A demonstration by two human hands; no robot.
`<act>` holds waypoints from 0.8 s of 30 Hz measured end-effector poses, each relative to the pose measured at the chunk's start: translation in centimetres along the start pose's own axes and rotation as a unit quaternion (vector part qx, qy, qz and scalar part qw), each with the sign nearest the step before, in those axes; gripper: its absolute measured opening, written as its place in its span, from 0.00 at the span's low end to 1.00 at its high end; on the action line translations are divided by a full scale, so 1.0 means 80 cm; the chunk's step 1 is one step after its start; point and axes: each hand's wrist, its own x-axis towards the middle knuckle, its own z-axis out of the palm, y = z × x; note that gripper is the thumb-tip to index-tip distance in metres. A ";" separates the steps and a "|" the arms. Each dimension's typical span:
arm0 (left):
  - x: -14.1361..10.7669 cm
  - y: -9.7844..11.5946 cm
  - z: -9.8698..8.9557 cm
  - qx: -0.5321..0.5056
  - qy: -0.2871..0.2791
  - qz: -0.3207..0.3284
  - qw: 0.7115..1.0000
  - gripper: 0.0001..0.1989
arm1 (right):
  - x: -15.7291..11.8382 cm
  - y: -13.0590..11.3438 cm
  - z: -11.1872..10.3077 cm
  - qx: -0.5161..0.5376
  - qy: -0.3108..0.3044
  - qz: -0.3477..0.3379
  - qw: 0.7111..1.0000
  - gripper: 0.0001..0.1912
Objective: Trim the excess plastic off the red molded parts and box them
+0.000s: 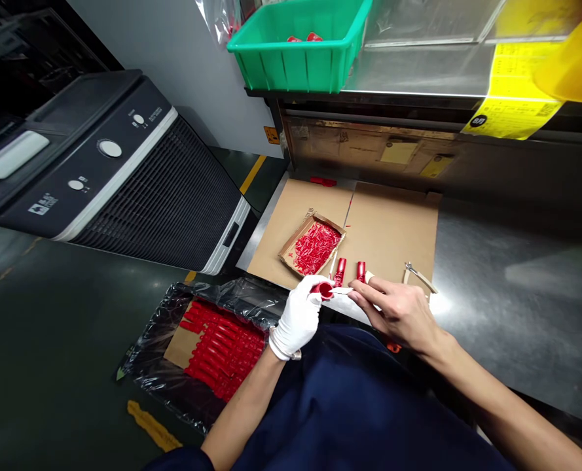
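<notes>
My left hand (300, 317), in a white glove, is closed around a hollow red plastic part (325, 290) whose round opening faces up. My bare right hand (401, 311) pinches a small knife (340, 291); its pale blade reaches to the rim of that opening, and the grip is mostly hidden by the fingers. Just beyond my hands, two more red plastic parts (340, 271) (361, 271) lie on the cardboard (383, 229). A shallow cardboard tray (298, 242) with many thin red scraps sits beyond my left hand.
Cutting pliers (421, 278) lie right of my right hand on the metal bench (511, 281). At lower left, a bin lined with black plastic (146, 356) holds rows of red parts (224, 347). A green basket (291, 62) stands on the shelf; a black machine (138, 183) is left.
</notes>
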 end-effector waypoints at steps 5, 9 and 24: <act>0.001 0.000 -0.001 -0.025 0.019 -0.030 0.999 0.13 | -0.007 -0.005 0.006 0.282 -0.075 0.132 0.947 0.14; -0.001 0.000 0.004 0.039 0.005 -0.025 0.999 0.12 | 0.004 -0.018 0.028 0.428 -0.093 0.290 0.851 0.22; 0.008 -0.071 0.044 0.132 -0.130 -0.237 0.954 0.17 | -0.014 0.119 0.132 0.278 -0.201 0.457 0.821 0.19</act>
